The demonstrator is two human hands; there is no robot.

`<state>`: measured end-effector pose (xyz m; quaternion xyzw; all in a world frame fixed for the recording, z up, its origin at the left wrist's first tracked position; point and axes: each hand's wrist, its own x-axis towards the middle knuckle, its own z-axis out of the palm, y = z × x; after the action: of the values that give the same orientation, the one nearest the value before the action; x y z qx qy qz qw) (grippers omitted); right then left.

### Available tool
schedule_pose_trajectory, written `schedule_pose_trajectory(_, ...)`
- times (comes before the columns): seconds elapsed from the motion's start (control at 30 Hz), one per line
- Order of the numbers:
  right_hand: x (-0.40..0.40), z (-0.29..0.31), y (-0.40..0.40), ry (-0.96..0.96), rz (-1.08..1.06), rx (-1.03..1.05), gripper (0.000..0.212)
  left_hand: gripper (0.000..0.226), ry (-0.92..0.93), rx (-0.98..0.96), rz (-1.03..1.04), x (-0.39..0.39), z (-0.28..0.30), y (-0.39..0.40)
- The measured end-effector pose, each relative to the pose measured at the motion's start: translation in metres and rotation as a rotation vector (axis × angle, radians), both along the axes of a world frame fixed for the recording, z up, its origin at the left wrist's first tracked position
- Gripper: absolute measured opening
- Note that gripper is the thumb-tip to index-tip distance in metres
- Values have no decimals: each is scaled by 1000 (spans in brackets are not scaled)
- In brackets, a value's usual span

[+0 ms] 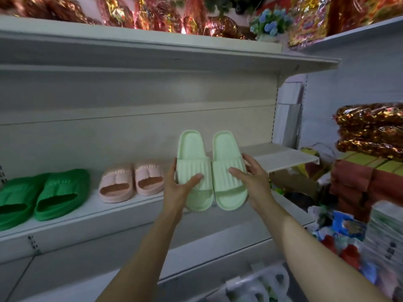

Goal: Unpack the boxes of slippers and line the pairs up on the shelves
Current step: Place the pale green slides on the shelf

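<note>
A pair of pale green slippers (211, 171) is held side by side above the white shelf (152, 201). The left hand (177, 185) is clamped on the left slipper, the right hand (250, 177) on the right one. Pink slippers (132, 179) are seen just left of the left grip, dark green slippers (41, 195) further left.

Mid-frame, pale green ribbed slippers (212, 171) are tilting side by side over the white shelf (130, 205). Pink slippers (132, 182) and dark green slippers (43, 197) are sitting paired at left.
</note>
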<state>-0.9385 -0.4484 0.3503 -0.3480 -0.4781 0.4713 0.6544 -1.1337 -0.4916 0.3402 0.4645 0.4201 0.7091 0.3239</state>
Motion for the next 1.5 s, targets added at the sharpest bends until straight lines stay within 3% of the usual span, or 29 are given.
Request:
schedule_pose_trajectory(0.13,-5,10,57,-6,33,-52,57,48,40,-19,36,-4,9,50)
schedule_pose_trajectory(0.3,-15,14,107,-74,109,-105,36,36,47,-122,156,-7,3,95)
schedule_pose_trajectory(0.53,-34,7,156,-176,146,-186,29,37,136,-283,307,-17,-5,120)
schedule_pose_trajectory(0.7,-48,0,179,-422,64,-167,17,50,310,-451,409,-23,-1,131)
schedule_pose_trajectory(0.73,-49,-2,183,-532,30,-157,20,53,359,-488,410,-23,-1,133)
schedule_pose_trajectory(0.8,-49,-6,185,-794,-41,-118,44,58,474,-554,416,-21,-2,135)
schedule_pose_trajectory(0.9,-53,-13,178,-985,-23,29,74,79,679,-593,460,-12,-1,139)
schedule_pose_trajectory(1.0,-60,-16,172,-1177,-17,107,75,90,804,-589,502,-6,-1,142)
schedule_pose_trajectory(1.2,-59,-15,183,-1182,-26,118,66,82,842,-563,541,-12,-3,146)
schedule_pose_trajectory(1.5,-63,-13,183,-1199,-52,122,64,88,842,-568,567,-10,-8,151)
